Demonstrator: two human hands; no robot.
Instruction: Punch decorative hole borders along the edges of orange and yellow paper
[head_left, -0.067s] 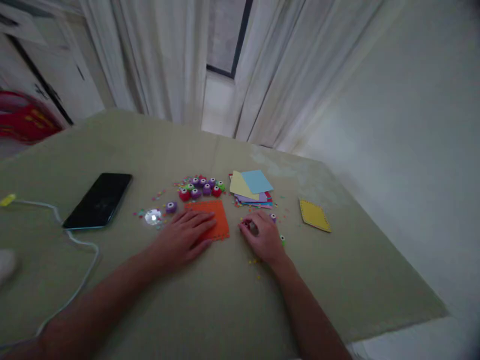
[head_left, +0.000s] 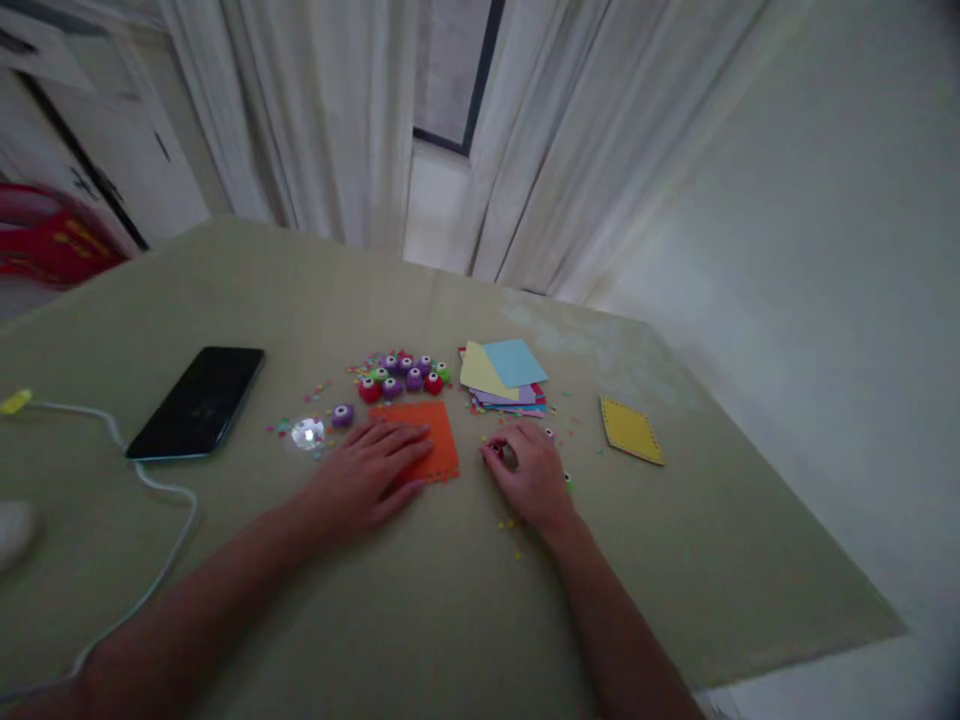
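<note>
My left hand (head_left: 375, 467) lies flat, fingers stretched out, on a square of orange paper (head_left: 437, 437) with small notches along its edges. My right hand (head_left: 525, 473) rests on the table just right of that paper, thumb and fingertips pinched together. Something small and dark reddish shows at the pinch, too hidden to name. Partly behind this hand are a small purple one-eyed piece (head_left: 550, 434) and a green one (head_left: 568, 482). Yellow paper bits (head_left: 511, 523) lie by the wrist.
Several one-eyed pieces (head_left: 414, 379) in red, purple and green cluster beyond the orange paper, among confetti. Coloured papers (head_left: 517, 363) are stacked to their right. A yellow card (head_left: 631, 430) lies far right. Leftward are a clear shiny disc (head_left: 307, 433), a black phone (head_left: 199, 402) and a white cable (head_left: 184, 490).
Both hands hold nearly the same pose. The right hand appears shifted very slightly to the right, along with the objects around it.
</note>
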